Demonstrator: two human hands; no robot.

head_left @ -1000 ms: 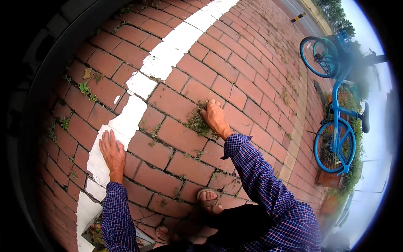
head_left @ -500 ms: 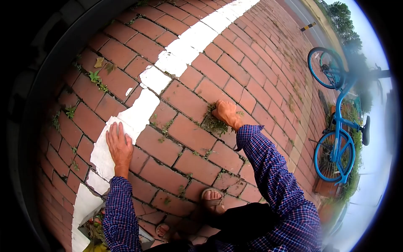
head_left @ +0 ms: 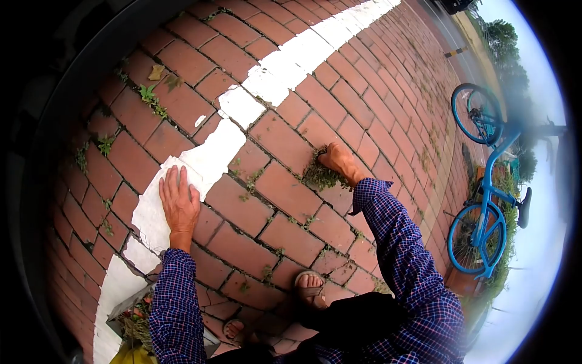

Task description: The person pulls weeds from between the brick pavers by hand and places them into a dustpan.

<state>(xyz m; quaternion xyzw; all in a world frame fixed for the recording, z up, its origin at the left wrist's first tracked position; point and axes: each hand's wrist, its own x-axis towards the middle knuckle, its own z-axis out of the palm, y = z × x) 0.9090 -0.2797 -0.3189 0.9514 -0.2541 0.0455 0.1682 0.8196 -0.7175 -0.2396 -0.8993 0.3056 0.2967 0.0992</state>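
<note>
My left hand (head_left: 180,203) lies flat on the painted white line (head_left: 212,155), its fingers stretched out over the paving. To the right, my right hand (head_left: 341,162) is closed at a clump of small green weeds (head_left: 321,175) that grows between the red bricks (head_left: 284,142). The fingers of that hand are curled into the top of the clump. Part of the weeds is hidden behind them.
A container of plant scraps (head_left: 136,320) stands beside my left forearm. My sandalled foot (head_left: 310,288) is at the bottom centre. A blue bicycle (head_left: 492,191) stands at the right by planters. Small weeds (head_left: 151,100) grow at the upper left.
The view has shifted, so the paving and both hands sit differently in it. My right hand has closed further on the weed clump. More of the scrap container shows at the lower left.
</note>
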